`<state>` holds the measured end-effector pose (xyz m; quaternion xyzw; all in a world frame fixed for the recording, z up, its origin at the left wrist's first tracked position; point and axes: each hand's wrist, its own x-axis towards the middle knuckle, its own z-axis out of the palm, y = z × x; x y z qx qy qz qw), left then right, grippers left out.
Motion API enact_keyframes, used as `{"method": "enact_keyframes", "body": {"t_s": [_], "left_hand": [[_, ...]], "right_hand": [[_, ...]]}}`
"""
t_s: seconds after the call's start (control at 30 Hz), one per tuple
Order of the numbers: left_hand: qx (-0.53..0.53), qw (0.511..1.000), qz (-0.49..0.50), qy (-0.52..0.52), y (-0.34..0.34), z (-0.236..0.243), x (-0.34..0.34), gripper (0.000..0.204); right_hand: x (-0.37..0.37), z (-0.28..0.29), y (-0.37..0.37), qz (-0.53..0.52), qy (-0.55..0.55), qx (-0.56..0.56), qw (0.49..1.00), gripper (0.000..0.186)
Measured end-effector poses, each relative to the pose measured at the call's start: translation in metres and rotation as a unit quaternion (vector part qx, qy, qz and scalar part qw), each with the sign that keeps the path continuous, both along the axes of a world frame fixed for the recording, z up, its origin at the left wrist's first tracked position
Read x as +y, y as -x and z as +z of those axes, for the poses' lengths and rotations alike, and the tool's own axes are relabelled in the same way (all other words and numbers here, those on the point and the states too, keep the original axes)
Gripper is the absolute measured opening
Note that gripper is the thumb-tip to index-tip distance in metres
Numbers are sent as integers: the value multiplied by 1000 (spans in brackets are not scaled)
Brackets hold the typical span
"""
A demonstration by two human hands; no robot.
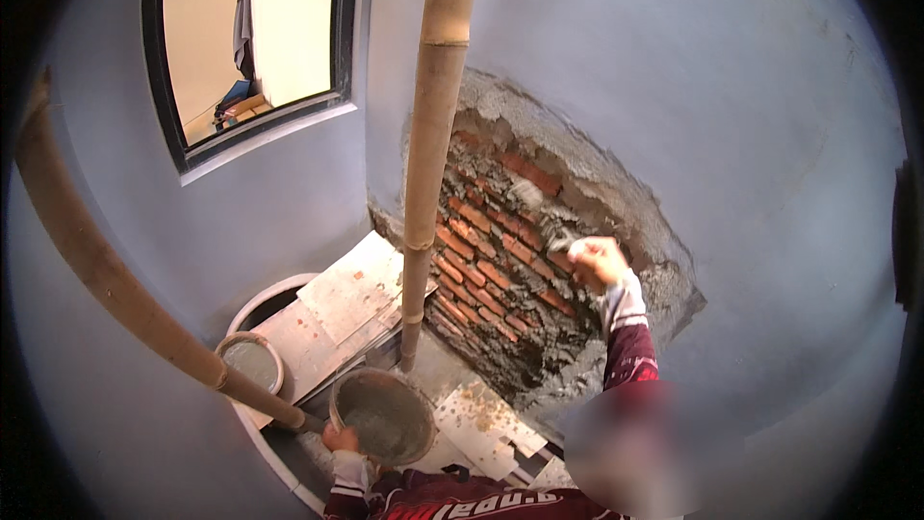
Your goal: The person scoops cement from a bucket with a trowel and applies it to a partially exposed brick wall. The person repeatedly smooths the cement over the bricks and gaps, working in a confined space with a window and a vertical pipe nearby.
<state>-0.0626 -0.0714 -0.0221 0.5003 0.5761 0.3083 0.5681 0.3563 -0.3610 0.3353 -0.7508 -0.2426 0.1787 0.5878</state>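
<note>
My left hand (340, 439) is closed on the left rim of a round bucket (430, 435), which holds grey wet mortar (383, 424). Raised to the wall, my right hand (601, 264) is closed, its fingers pressed together. What it grips, if anything, is hard to make out. Just left of those fingers, a grey blurred patch (556, 229) shows against the wall. Behind lies a broken-out area of bare red bricks (481, 274), partly smeared with grey mortar. A rough grey plaster edge (616, 173) borders it.
One upright bamboo pole (435, 125) stands before the brick patch; another bamboo pole (115, 270) slants down at left. A smaller pail (252, 364) of grey contents sits by pale boards (332, 313) over a large round tub (279, 287). A dark-framed window (173, 125) opens in the left wall.
</note>
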Motion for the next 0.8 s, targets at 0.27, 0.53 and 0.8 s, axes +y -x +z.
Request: {"method": "enact_keyframes", "body": {"t_s": [0.27, 0.53, 0.8], "left_hand": [[-17, 997, -41, -60, 11, -30, 22, 24], [-108, 943, -261, -177, -100, 89, -21, 49], [-256, 899, -311, -172, -132, 115, 1, 49]], "right_hand": [[-21, -103, 80, 7, 167, -164, 972, 31], [69, -240, 182, 108, 491, -293, 813, 27], [105, -203, 220, 89, 450, -386, 801, 19]]}}
